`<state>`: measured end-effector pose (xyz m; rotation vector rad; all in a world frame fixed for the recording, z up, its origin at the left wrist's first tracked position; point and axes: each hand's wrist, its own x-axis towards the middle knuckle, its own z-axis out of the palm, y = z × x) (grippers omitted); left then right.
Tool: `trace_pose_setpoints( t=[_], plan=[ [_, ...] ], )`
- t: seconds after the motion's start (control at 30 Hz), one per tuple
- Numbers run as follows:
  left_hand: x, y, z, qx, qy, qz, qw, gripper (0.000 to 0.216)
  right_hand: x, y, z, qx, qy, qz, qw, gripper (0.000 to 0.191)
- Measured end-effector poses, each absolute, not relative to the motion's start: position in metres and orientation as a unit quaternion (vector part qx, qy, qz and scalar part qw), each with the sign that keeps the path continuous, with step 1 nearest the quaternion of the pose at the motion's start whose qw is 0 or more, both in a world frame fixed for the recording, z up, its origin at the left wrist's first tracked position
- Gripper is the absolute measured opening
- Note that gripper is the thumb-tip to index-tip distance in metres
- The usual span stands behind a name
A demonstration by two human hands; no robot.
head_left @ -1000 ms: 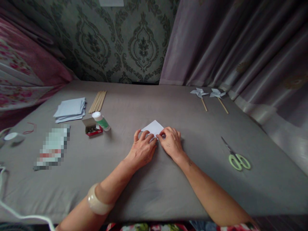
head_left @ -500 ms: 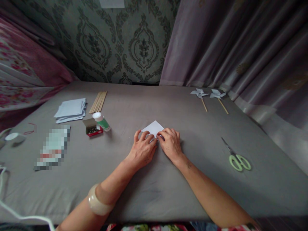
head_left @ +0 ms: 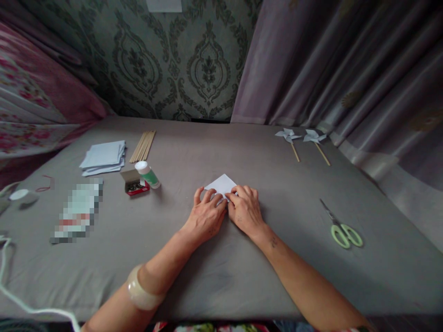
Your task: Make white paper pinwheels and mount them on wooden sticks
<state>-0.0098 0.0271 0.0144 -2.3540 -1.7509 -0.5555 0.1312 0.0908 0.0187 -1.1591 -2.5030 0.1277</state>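
A white sheet of paper [head_left: 223,183] lies at the middle of the cloth-covered table, one corner pointing away from me. My left hand [head_left: 206,213] is bent over its near left side, fingers curled onto the paper. From the right, my right hand [head_left: 245,205] pinches the near part of the paper, thumb and index finger close to my left fingertips. The two hands almost touch and hide the paper's near edge, so I cannot tell how it is folded there.
Green-handled scissors [head_left: 341,228] lie to the right. Two paper pinwheels [head_left: 288,135] on sticks are at the far right. On the left are a paper stack [head_left: 104,157], wooden sticks [head_left: 143,146], a glue stick [head_left: 148,174], an open small box [head_left: 134,185] and a blurred packet [head_left: 79,210].
Both hands stay on the paper with barely any movement of the fingers. The whole view has shifted very slightly.
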Motion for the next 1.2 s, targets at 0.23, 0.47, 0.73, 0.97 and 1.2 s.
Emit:
trace_pose_setpoints(
  t=[0.23,0.47,0.73,0.97,1.2],
  plan=[
    [-0.010,0.026,0.016,-0.785,-0.583,-0.192,0.082,0.024,0.129,0.089,0.028,-0.377,-0.913,0.014,0.155,0.026],
    [-0.019,0.026,0.027,-0.756,-0.600,-0.257,0.053,0.022,0.133,0.100,0.018,-0.397,-0.895,0.066,0.192,0.029],
    [-0.030,0.028,0.030,-0.650,-0.679,-0.337,0.064,0.025,0.138,0.109,0.002,-0.447,-0.824,0.139,0.318,0.029],
    [-0.029,0.027,0.037,-0.591,-0.721,-0.358,0.052,0.023,0.136,0.102,0.008,-0.436,-0.856,0.072,0.270,0.030],
    [-0.027,0.026,0.037,-0.590,-0.730,-0.343,0.037,0.026,0.131,0.099,0.016,-0.412,-0.882,0.026,0.225,0.027]
  ],
)
